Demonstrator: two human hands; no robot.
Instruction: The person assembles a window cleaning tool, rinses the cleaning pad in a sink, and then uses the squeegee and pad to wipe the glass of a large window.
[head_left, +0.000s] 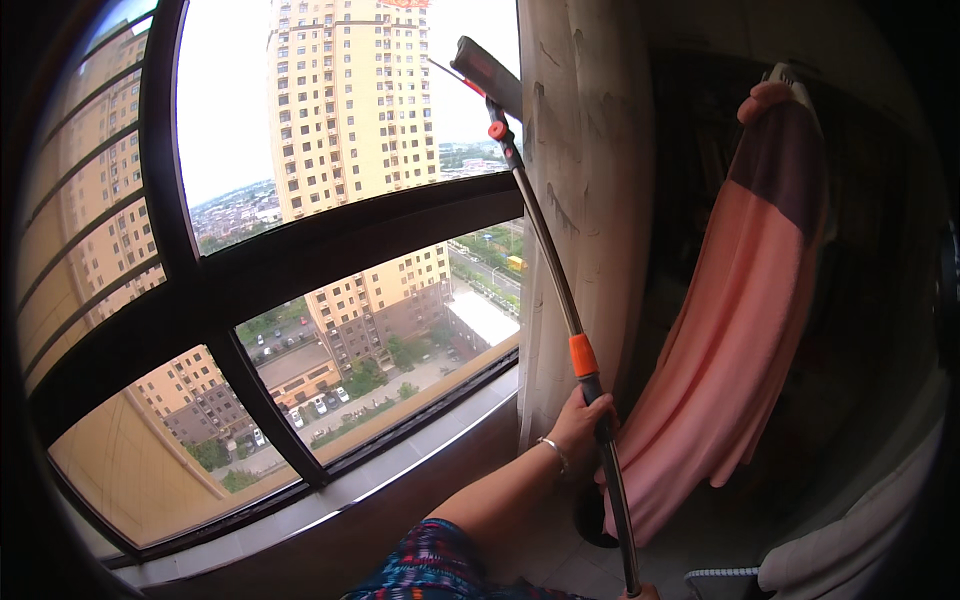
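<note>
My left hand (582, 427) is closed around the dark grip of a telescopic metal pole (551, 251), just below its orange collar. At the bottom edge of the view, my right hand (641, 593) shows only in part, wrapped around the pole's lower end. The pole rises to a jointed head with an orange knob and a dark pad, a window-cleaning head (487, 75) with a thin blade on its left side. That head is up at the right part of the upper window pane (232, 97), beside the curtain; whether it touches the glass I cannot tell.
A sheer curtain (585, 195) hangs at the window's right. Dark window frames (360, 225) and a tiled sill (420, 442) run along the left. A pink cloth (720, 300) hangs on the right, close to the pole. Pale fabric (847, 547) lies over a rack at lower right.
</note>
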